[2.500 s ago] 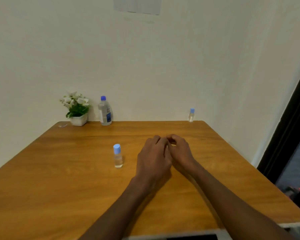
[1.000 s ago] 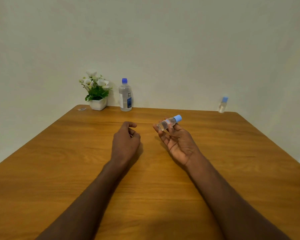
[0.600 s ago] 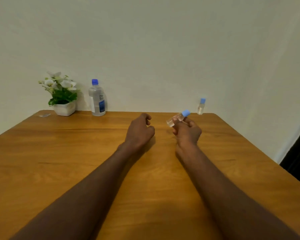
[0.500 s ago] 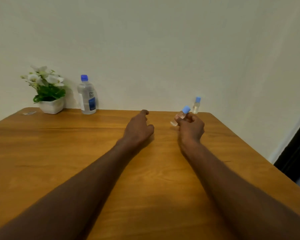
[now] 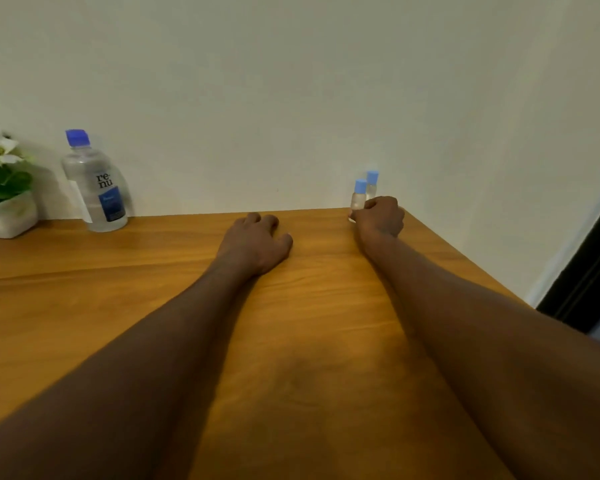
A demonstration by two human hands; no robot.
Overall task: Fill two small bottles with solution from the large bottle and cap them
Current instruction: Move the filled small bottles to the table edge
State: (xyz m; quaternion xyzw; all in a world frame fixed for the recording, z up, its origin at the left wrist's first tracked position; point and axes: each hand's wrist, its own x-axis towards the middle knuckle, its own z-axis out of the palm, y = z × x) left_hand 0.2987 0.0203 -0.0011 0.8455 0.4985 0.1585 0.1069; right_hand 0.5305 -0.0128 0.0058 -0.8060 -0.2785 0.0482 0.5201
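My right hand [image 5: 381, 216] grips a small clear bottle with a blue cap [image 5: 358, 199], held upright with its base at the table's far edge. Just behind it, against the wall, stands a second small capped bottle [image 5: 371, 184]. The large clear bottle [image 5: 94, 188] with a blue cap and a blue label stands at the far left by the wall. My left hand [image 5: 255, 245] rests on the wooden table [image 5: 118, 289] between them, fingers loosely curled, holding nothing.
A white pot with green leaves and white flowers [image 5: 4, 192] stands left of the large bottle, cut by the frame edge. The table's right edge runs close to a dark doorway [image 5: 589, 271].
My right hand has carried the small bottle from mid-table to the far right corner, turned it upright and brought it down next to the other small bottle. The left hand slid forward.
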